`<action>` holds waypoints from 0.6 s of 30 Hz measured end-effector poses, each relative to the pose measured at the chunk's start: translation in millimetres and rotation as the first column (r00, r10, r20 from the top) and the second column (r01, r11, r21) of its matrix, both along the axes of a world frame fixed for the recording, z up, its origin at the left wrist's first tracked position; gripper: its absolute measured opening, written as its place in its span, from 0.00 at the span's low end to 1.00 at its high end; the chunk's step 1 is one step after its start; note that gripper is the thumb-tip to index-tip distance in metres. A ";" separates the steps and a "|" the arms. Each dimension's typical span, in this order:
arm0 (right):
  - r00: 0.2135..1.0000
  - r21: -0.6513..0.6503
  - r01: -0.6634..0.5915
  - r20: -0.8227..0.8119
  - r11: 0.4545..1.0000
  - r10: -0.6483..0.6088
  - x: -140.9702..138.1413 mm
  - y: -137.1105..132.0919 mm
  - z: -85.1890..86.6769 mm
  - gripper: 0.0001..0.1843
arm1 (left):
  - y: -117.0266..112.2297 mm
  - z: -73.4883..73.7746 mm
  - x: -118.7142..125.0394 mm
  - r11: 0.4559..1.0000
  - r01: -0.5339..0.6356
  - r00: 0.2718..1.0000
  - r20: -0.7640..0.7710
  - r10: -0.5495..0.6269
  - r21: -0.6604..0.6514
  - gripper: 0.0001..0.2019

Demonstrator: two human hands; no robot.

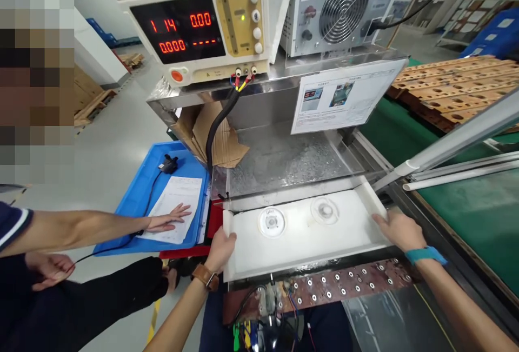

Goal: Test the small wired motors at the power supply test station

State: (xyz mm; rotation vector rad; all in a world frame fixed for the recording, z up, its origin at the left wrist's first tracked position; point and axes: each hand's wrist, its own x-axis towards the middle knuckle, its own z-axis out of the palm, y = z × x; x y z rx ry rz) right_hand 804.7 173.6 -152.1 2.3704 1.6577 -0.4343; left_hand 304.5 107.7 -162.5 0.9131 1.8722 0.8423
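Observation:
A long white shallow tray point(348, 241) lies across the front of the metal bench. My left hand point(221, 250) closes around its left end, thumb on the rim. My right hand point(400, 230) grips the right end in the same way. On the tray's white surface sit a round white disc point(272, 223) with handwriting on it and a paler round piece point(325, 210) to its right. Just in front of the tray is a reddish-brown board point(320, 289) with rows of metal studs, with wires at its left part.
A power supply point(178, 30) with lit red digits and a fan-backed unit point(344, 8) stand on the shelf. Beneath hang a black cable point(221, 119) and an instruction sheet point(344, 98). At left, another person's hand point(172, 218) rests on paper in a blue bin point(138, 200).

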 end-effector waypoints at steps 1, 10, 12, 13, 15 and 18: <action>0.999 -0.038 -0.018 0.033 0.999 0.019 -1.1 1.0 0.1 0.28 | 0.4 -0.8 0.1 1.000 0.016 1.000 -0.009 -0.016 0.004 0.14; 1.000 -0.103 -0.007 -0.019 0.995 0.005 -11.8 -9.8 16.0 0.28 | -15.0 -1.5 6.2 0.999 0.023 0.999 -0.041 -0.024 -0.026 0.12; 0.999 -0.104 -0.006 -0.045 0.995 0.001 -14.3 -12.9 22.8 0.28 | -17.2 3.6 8.0 0.999 0.022 0.998 -0.055 -0.024 -0.035 0.10; 0.998 -0.101 -0.007 -0.055 0.995 0.002 -16.3 -14.0 26.2 0.27 | -18.0 7.2 7.8 0.999 0.022 0.998 -0.059 -0.024 -0.039 0.09; 0.997 -0.090 -0.010 -0.076 0.996 0.003 -20.6 -18.8 33.8 0.26 | -21.2 15.5 5.8 0.998 0.041 0.998 -0.046 -0.043 -0.051 0.08; 0.994 -0.083 -0.005 -0.107 0.997 -0.004 -20.0 -45.7 51.8 0.24 | -34.1 25.1 4.5 0.987 0.137 0.989 0.060 -0.132 -0.090 0.11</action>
